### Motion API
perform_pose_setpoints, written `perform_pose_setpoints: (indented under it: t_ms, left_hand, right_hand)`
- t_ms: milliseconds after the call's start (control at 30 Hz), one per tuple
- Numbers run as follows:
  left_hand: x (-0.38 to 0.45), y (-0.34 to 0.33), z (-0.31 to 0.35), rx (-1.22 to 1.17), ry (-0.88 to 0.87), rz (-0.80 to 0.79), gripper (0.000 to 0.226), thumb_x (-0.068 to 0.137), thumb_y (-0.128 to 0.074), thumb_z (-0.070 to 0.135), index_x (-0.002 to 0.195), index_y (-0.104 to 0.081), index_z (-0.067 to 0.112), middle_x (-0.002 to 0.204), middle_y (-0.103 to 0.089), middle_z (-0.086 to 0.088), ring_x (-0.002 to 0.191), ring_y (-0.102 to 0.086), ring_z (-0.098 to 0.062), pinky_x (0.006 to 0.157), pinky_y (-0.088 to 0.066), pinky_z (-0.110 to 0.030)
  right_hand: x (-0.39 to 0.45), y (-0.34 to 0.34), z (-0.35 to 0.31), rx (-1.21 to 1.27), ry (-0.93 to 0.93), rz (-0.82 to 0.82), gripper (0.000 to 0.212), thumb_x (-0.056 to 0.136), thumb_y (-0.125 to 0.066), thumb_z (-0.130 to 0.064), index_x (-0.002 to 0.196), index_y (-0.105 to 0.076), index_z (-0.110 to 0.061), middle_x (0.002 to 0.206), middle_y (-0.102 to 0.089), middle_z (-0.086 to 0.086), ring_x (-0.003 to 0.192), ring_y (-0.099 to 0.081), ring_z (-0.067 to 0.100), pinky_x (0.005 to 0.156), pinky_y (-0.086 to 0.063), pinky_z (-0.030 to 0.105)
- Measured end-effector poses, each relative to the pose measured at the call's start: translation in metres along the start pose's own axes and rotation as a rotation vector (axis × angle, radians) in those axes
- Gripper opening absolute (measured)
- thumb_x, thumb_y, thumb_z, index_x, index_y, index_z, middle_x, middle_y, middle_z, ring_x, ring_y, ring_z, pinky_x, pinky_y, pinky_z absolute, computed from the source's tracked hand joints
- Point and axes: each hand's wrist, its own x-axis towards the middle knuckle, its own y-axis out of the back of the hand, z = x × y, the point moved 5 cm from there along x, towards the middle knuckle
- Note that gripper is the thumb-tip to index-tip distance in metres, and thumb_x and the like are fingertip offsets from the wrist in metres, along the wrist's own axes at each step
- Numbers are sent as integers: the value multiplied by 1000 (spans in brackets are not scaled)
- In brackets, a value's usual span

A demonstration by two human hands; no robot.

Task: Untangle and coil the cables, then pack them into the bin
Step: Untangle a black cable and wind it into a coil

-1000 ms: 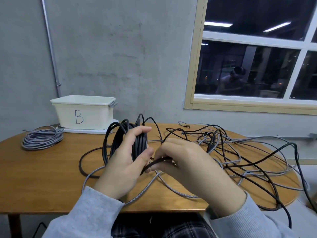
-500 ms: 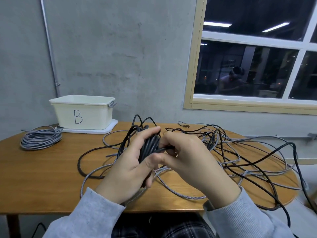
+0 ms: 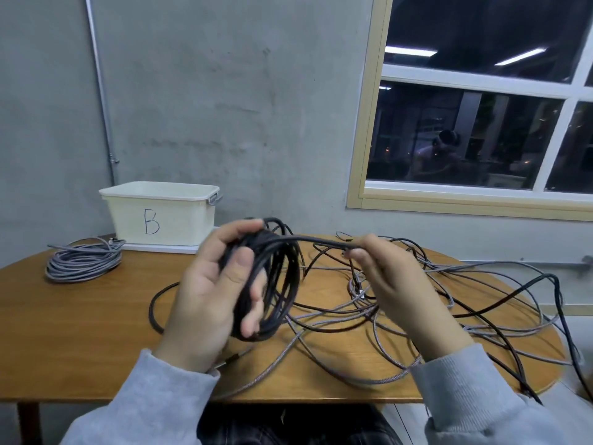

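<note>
Gripping the black coil [image 3: 276, 281] upright above the table [image 3: 80, 332], the left hand [image 3: 211, 293] curls round its loops; the right hand [image 3: 382, 277] pinches the free strand [image 3: 317, 240], which runs level rightward from the coil's top; the bin [image 3: 160, 216] sits behind-left, nearer the left hand.

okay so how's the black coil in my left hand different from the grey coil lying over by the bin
The black coil is held up off the table in your left hand, standing on edge; the grey coil lies flat on the table left of the bin. The black coil is unfinished: your right hand pinches its free strand. No hand touches the grey coil. Both are wound in round loops.
</note>
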Motion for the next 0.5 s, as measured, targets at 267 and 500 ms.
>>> perform_pose_setpoints:
  t_ms: [267, 500]
  left_hand:
    - [2, 2, 7, -71, 49, -39, 58, 70, -76, 56, 123, -58, 36, 56, -47, -2, 27, -36, -13, 36, -35, -20]
    - [-2, -4, 6, -133, 118, -108, 64, 69, -77, 51, 128, -57, 36, 52, -45, -6, 27, -35, -12, 37, -35, -16]
  right_hand:
    - [0, 5, 5, -59, -155, 34, 26, 97, -31, -34, 119, -44, -30, 77, -53, -10, 65, -48, 2, 56, -38, 22]
    - [2, -12, -11, -103, -117, -6, 26, 101, -38, -25, 123, -52, -23, 112, -59, -7, 100, -56, 10, 78, -46, 24]
